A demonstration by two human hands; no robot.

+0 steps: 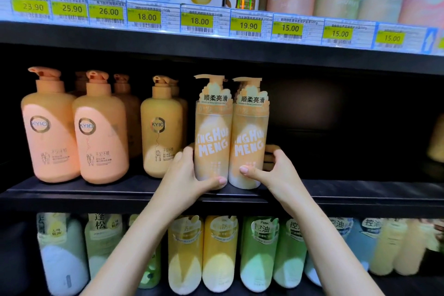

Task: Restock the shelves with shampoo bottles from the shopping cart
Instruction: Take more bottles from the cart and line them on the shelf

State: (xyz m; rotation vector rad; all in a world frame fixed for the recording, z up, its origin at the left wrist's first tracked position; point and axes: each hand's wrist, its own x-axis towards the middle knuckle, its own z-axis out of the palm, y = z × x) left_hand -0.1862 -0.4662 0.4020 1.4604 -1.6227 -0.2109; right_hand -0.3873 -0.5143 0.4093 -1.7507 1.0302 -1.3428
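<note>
Left hand [187, 175] grips left pale-orange translucent pump bottle [211, 137]; right hand [274, 170] grips matching right bottle [248, 139]. Both upright, touching, on black middle shelf [96, 193], right of peach pump bottles [101, 132].

I see single head view only: camera faces middle shelf [134, 193] straight on, very near, tilted slightly down.

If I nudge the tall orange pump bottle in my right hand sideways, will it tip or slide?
The tall orange pump bottle would probably tip before sliding: it is narrow and tall. Its glossy plastic may feel slippery. The matching bottle touching its left side, held by the left hand, should brace it that way.
</note>
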